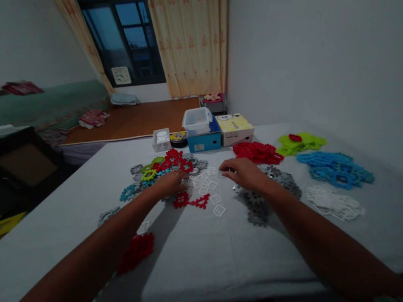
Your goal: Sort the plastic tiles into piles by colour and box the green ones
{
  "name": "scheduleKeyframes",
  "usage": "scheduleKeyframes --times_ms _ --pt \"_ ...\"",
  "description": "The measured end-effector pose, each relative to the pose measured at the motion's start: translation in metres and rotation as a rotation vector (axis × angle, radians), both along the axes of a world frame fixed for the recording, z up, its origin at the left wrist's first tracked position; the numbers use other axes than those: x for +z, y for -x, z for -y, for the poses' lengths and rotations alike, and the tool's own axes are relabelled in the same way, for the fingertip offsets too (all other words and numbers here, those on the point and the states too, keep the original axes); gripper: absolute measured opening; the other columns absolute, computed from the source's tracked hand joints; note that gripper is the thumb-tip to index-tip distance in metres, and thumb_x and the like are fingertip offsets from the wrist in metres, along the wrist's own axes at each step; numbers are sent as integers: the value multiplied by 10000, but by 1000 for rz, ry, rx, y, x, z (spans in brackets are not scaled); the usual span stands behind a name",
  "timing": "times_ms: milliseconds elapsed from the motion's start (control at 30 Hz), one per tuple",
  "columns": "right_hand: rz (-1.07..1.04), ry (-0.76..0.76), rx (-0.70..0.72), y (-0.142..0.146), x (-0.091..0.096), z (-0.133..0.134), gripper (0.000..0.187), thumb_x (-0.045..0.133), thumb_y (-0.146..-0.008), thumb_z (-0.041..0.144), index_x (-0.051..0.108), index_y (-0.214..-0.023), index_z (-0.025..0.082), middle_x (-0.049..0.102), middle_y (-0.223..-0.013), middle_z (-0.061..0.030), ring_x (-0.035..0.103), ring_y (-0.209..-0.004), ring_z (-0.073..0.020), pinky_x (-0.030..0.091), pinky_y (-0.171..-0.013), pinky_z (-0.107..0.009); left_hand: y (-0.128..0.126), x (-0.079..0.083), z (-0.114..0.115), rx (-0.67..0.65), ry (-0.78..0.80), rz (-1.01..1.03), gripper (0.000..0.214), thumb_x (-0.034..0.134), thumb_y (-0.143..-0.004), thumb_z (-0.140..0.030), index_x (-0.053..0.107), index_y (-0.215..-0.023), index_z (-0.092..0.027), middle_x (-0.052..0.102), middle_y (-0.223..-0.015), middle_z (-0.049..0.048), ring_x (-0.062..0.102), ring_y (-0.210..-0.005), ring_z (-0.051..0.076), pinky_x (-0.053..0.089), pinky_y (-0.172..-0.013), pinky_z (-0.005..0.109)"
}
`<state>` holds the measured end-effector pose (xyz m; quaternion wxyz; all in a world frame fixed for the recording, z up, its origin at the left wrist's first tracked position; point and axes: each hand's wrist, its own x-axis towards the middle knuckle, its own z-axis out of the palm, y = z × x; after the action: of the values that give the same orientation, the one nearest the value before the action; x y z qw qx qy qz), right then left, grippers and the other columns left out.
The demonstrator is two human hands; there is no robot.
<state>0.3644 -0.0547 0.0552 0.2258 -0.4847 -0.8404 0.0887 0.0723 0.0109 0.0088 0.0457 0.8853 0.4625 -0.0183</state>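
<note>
Toward the far edge of the worktop [209,252], left hand [171,185] and right hand [245,173] flank small white pieces [211,185], each grip too blurred to tell; blue pieces [337,167] lie apart, presumably keeping colours separate.

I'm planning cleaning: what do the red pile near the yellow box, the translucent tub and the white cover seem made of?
Red pile: probably matt plastic, from its even colour and toothed, moulded-looking edges.
Tub: likely smooth plastic, being pale and translucent.
White cover: apparently matt cloth, given its soft creases.
</note>
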Motion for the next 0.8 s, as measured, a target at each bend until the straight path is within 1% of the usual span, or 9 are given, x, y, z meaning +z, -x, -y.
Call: scheduleKeyframes --times_ms 67,133,233,333,400,500,633,700,800 --pt "-40 -39 -143 -58 7 11 174 587 -847 234 679 -991 197 712 -989 -48 635 -882 -172 436 -765 -261 -1 -2 -3 4 2 -30 378 554 -831 -281 640 -1184 -176 645 -1212 119 627 -1035 240 470 -894 316" --pt "-72 -46 -343 -119 4 28 184 576 -839 255 672 -982 189 715 -954 -49 643 -853 -173 448 -741 -261 -2 -5 -8 -8 4 -25 340 537 -832 -271 658 -1143 -205 655 -1206 95 616 -1068 231 457 -917 312" --pt "-86 -22 -597 -198 -20 58 194 562 -824 301 675 -934 189 719 -880 -44 652 -789 -174 454 -675 -257 -4 -7 -14 -20 15 -9 335 446 -882 -340 684 -1077 -209 688 -1141 95 644 -1002 231 472 -881 319" --pt "-39 14 -700 -245 -51 77 212 547 -815 341 694 -894 211 720 -812 -26 649 -731 -173 443 -617 -256 -7 -6 -17 -15 -3 -1 372 386 -898 -353 690 -1051 -202 705 -1101 102 664 -953 237 485 -846 320" --pt "-2 33 -713 -257 -66 81 225 532 -820 347 712 -881 228 728 -818 -21 648 -726 -172 451 -631 -263 -8 -5 -17 -8 -32 -12 379 372 -898 -343 688 -1053 -200 703 -1100 104 663 -961 240 485 -847 316" --pt "51 -42 -717 -251 -78 79 255 522 -837 353 729 -924 233 732 -947 -50 650 -847 -206 478 -763 -316 -8 -4 -18 -13 -86 -33 391 343 -908 -330 683 -1048 -197 687 -1117 107 648 -993 237 477 -866 311" --pt "52 -86 -555 -229 -88 82 307 555 -842 398 702 -1049 224 689 -1118 -85 597 -1066 -253 449 -919 -388 -9 -1 -15 33 -161 -44 376 348 -914 -334 668 -1077 -224 652 -1171 96 633 -1003 240 483 -821 312" --pt "48 -40 -498 -225 -92 89 315 538 -859 421 696 -1054 230 682 -1133 -86 599 -1073 -259 456 -911 -393 -8 3 -10 65 -153 -46 350 380 -906 -335 668 -1079 -235 661 -1153 86 636 -982 239 481 -787 302" --pt "62 -102 -562 -226 -93 94 327 533 -855 458 700 -1017 227 684 -1107 -128 603 -1055 -312 475 -848 -430 -4 13 -3 141 -132 -30 295 427 -887 -301 682 -1018 -233 702 -1046 66 646 -921 215 465 -753 272"
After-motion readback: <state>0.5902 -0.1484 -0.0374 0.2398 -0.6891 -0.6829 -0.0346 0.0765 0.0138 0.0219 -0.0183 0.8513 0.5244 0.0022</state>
